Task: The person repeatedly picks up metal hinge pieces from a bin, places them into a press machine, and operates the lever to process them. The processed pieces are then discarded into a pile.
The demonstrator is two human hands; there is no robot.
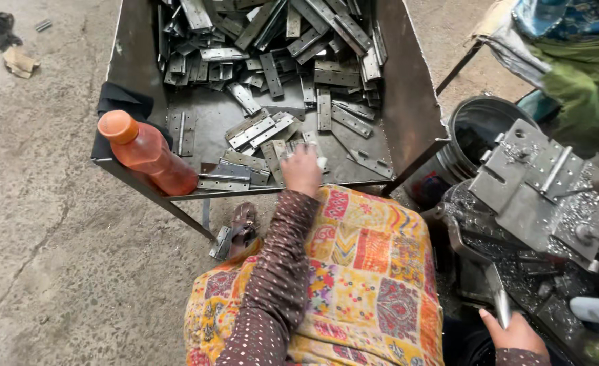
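Grey flat steel hinge plates (259, 129) with punched holes lie heaped in the open dark sheet-metal bin (408, 102), thick at its far end and thin near the front lip, where my left hand (302, 169) is pressed down on a few loose ones; its fingers curl over the pieces, but I cannot tell whether they are clamped on one. My right hand (514, 332) sits low at the right edge, closed round the bright metal lever handle (500, 305) of the grey press machine (536, 190), whose plate is strewn with shavings. An orange translucent plastic bottle with an orange cap (147, 152) leans on the bin's left front corner, just beside a black cloth (123, 102) draped over the wall; I see no label on it. The bin floor shows bare metal left of my hand, giving some open room there. A round dark metal bucket (479, 129) stands between bin and machine. Another person's green sleeve (584, 81) shows at the top right. The concrete floor (49, 237) lies open to the left.
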